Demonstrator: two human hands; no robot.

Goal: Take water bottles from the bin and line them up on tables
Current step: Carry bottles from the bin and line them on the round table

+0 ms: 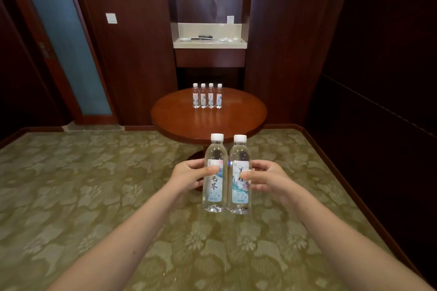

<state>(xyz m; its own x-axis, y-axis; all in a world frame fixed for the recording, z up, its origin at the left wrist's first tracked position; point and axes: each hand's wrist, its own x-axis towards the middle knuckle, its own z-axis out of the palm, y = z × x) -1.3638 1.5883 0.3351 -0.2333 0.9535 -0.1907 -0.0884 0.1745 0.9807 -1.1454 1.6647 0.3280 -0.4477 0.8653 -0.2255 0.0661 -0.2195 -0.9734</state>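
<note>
There are six water bottles in total, and two of them are in the hands. The left hand [189, 176] grips the first bottle [214, 194] at its label, with the thumb in front and the fingers curled behind it. The right hand [264, 177] grips the second bottle [240, 194] in the same manner. Both bottles are upright, with white caps on, and they stand side by side between the two hands, touching or almost touching each other. They are held in the air above the green patterned carpet [94, 184].

Ahead of the hands, well apart from them, there is one round table [179, 123] of reddish wood. On its far part stands a row of four bottles [203, 97], all upright and with white caps, close to each other in one straight line.

Behind the table, further from the hands, one pale counter [209, 44] sits in a niche of the dark wood wall, with some small things on it that are too small to tell. To the left of the hands is one door with a blue glass panel [63, 38].
</note>
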